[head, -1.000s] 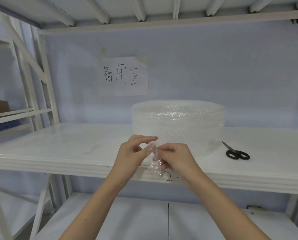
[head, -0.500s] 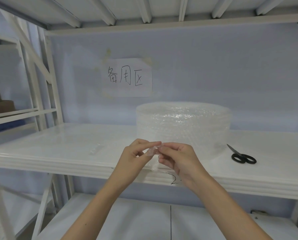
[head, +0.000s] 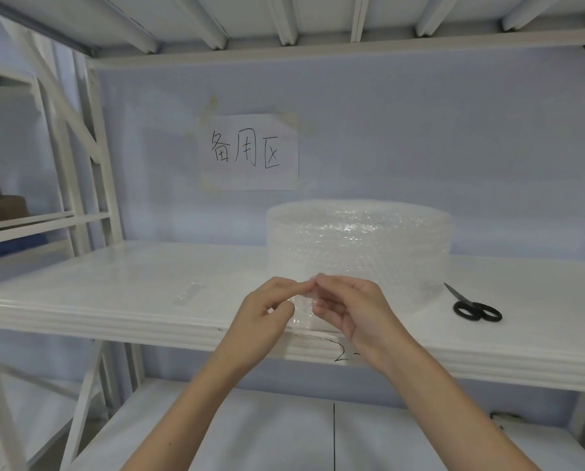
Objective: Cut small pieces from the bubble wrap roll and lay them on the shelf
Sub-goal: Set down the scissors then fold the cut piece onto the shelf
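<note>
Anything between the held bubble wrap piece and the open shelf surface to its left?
Nothing visible. Both hands pinch the piece at the shelf front edge; only an earlier strip lies further left, the roll behind.

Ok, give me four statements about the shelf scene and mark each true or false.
1. Both hands pinch a small bubble wrap piece. True: left hand, right hand.
2. The scissors are in the right hand. False: they lie on the shelf, right of the bubble wrap roll.
3. The roll lies on its side. False: it stands on end.
4. A handwritten paper sign hangs on the wall behind. True.
</note>
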The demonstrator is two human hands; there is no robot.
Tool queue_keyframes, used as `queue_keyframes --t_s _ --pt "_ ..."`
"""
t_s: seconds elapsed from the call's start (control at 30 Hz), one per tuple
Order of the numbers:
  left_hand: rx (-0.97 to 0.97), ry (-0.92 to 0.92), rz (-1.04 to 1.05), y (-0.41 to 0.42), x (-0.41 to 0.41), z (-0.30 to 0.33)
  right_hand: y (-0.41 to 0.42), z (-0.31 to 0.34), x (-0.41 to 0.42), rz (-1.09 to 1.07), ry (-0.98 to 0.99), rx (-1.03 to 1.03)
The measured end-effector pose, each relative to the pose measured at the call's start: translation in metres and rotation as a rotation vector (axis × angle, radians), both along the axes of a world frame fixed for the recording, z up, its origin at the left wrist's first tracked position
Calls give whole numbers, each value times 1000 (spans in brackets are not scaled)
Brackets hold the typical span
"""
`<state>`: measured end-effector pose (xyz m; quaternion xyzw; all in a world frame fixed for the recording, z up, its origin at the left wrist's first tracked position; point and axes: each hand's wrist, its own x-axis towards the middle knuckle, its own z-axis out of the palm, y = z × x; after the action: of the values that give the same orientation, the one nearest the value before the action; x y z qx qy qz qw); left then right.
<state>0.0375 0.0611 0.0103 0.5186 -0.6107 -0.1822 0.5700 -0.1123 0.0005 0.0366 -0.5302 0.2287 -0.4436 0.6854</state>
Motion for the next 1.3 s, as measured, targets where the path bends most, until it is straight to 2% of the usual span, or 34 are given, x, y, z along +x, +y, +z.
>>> queue_keyframes --t_s 0.3,0.43,0.7,0.9,1.3 --pt "-17 151 -52 7 5 1 -4 -2 14 -27 2 15" --pt "-6 292 7 8 8 2 -4 0 26 -32 -5 -14" --pt "-1 372 72 12 30 0 -2 2 56 27 -56 2" --pt "14 364 153 15 52 0 -5 0 77 1 127 -84" --pt "100 396 317 25 101 -14 -26 -5 141 -27 286 -136"
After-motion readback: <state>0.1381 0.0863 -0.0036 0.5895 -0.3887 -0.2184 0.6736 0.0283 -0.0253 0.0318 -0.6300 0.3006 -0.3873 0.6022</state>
